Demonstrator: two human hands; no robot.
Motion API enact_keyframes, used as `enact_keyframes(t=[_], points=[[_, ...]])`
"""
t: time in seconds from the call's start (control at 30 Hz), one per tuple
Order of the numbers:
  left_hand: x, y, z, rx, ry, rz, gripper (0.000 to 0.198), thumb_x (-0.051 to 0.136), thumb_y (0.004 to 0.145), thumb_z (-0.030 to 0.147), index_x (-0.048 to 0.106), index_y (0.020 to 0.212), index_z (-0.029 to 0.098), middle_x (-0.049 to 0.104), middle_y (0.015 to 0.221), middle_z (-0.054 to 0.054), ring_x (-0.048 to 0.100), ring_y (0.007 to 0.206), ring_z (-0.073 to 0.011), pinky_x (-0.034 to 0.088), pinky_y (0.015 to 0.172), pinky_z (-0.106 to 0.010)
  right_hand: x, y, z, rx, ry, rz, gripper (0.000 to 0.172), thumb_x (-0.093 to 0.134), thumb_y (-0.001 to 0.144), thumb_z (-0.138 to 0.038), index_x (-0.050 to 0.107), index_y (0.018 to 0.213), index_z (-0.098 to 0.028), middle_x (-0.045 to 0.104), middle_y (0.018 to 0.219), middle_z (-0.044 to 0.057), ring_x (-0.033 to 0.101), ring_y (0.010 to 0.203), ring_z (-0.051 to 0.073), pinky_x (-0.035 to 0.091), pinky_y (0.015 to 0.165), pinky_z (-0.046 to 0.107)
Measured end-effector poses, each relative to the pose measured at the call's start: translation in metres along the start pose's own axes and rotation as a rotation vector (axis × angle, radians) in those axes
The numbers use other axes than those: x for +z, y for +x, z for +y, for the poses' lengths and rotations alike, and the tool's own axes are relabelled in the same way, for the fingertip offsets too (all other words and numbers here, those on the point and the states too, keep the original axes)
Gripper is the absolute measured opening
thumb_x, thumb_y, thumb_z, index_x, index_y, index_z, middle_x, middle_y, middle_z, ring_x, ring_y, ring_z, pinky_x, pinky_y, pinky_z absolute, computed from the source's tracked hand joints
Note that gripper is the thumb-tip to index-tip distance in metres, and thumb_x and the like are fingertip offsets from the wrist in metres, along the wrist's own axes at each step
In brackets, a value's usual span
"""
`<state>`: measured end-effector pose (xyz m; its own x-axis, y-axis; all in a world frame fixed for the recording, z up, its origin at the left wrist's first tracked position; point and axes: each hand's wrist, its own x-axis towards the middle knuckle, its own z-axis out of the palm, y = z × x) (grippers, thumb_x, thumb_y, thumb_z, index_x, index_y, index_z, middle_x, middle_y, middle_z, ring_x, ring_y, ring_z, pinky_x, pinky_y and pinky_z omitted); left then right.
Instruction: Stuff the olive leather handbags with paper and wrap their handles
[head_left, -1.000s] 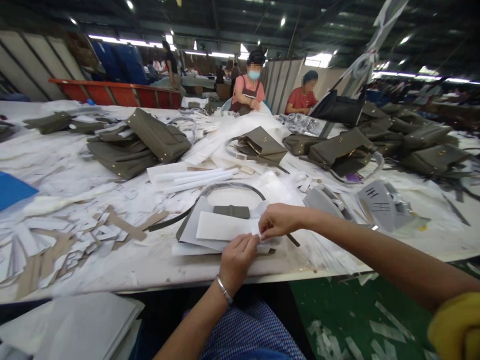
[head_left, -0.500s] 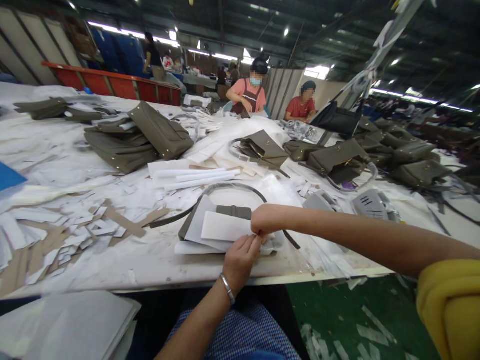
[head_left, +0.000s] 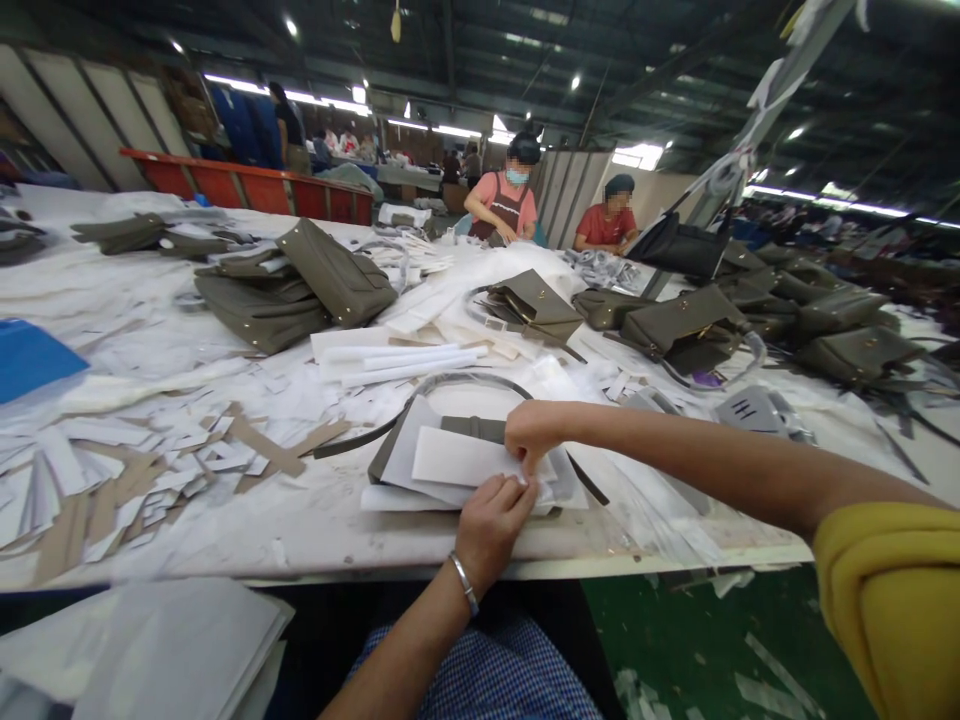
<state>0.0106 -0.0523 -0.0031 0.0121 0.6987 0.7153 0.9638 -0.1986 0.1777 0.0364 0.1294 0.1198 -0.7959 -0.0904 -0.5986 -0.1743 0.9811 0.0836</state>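
An olive-green handbag (head_left: pixel 474 429) lies in front of me near the table's front edge, its strap (head_left: pixel 360 440) looping behind it. White wrapping paper (head_left: pixel 403 440) and a stiff white strip (head_left: pixel 450 458) lie over the bag. My left hand (head_left: pixel 495 525), with a silver bracelet on its wrist, is closed at the bag's right end. Just above it, my right hand (head_left: pixel 534 432) reaches in from the right, fingers bent down and pinched close to the left fingertips. Whatever sits between the fingers is hidden. Crumpled clear wrap (head_left: pixel 566 490) shows beside them.
White and brown paper scraps (head_left: pixel 187 450) cover the left. Rolled white paper (head_left: pixel 420 362) lies behind the bag. More olive bags (head_left: pixel 337 275) stand farther back and at right (head_left: pixel 682 325). Two co-workers (head_left: pixel 504 200) work across the table. Stacked white sheets (head_left: pixel 135 640) sit lower left.
The view has shifted slightly, so the scene sits a little farther right. My right hand has lifted slightly away from the left fingertips. The bag stays in place.
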Motion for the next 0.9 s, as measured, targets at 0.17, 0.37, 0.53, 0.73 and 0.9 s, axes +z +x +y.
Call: enact_keyframes(t=[0.17, 0.37, 0.53, 0.73, 0.9], points=[[0.0, 0.001, 0.001, -0.014, -0.001, -0.012, 0.026, 0.055, 0.096, 0.018, 0.062, 0.12, 0.021, 0.065, 0.088, -0.005, 0.06, 0.084, -0.0186, 0.054, 0.079, -0.032, 0.015, -0.002, 0.02, 0.015, 0.133, 0.104, 0.034, 0.077, 0.07, -0.057, 0.072, 0.069, -0.023, 0.068, 0.062, -0.002, 0.049, 0.054, 0.012, 0.024, 0.053, 0.026], [0.004, -0.002, 0.0, -0.001, 0.01, 0.027, 0.022, 0.056, 0.095, 0.019, 0.064, 0.115, 0.021, 0.067, 0.092, -0.005, 0.062, 0.091, -0.0201, 0.055, 0.085, -0.035, 0.028, 0.004, 0.061, 0.243, 0.321, 0.216, 0.04, 0.083, 0.06, -0.059, 0.069, 0.066, -0.022, 0.066, 0.062, -0.003, 0.052, 0.057, 0.013, 0.027, 0.055, 0.025], [0.002, 0.001, 0.002, -0.003, 0.009, 0.018, 0.021, 0.056, 0.096, 0.019, 0.064, 0.115, 0.022, 0.067, 0.092, -0.005, 0.062, 0.092, -0.0192, 0.055, 0.087, -0.035, 0.037, 0.002, 0.078, 0.382, 0.41, 0.375, 0.031, 0.073, 0.077, -0.049, 0.075, 0.088, -0.02, 0.074, 0.085, 0.005, 0.065, 0.078, 0.021, 0.039, 0.065, 0.026], [-0.001, 0.003, 0.003, -0.025, -0.047, -0.011, 0.02, 0.056, 0.096, 0.018, 0.063, 0.114, 0.021, 0.067, 0.101, -0.005, 0.06, 0.095, -0.0186, 0.053, 0.089, -0.034, 0.066, -0.026, 0.032, 0.266, 0.572, 0.476, 0.094, 0.069, 0.074, -0.066, 0.037, 0.151, -0.021, 0.054, 0.142, 0.011, 0.054, 0.124, 0.029, 0.04, 0.102, 0.034], [0.002, 0.002, 0.003, -0.052, -0.042, -0.048, 0.021, 0.057, 0.095, 0.018, 0.062, 0.115, 0.021, 0.067, 0.096, -0.004, 0.06, 0.088, -0.0177, 0.054, 0.083, -0.033, 0.065, -0.018, 0.013, 0.316, 0.563, 0.315, 0.12, 0.079, 0.061, -0.066, 0.026, 0.155, -0.015, 0.051, 0.141, 0.022, 0.047, 0.129, 0.04, 0.034, 0.108, 0.048]])
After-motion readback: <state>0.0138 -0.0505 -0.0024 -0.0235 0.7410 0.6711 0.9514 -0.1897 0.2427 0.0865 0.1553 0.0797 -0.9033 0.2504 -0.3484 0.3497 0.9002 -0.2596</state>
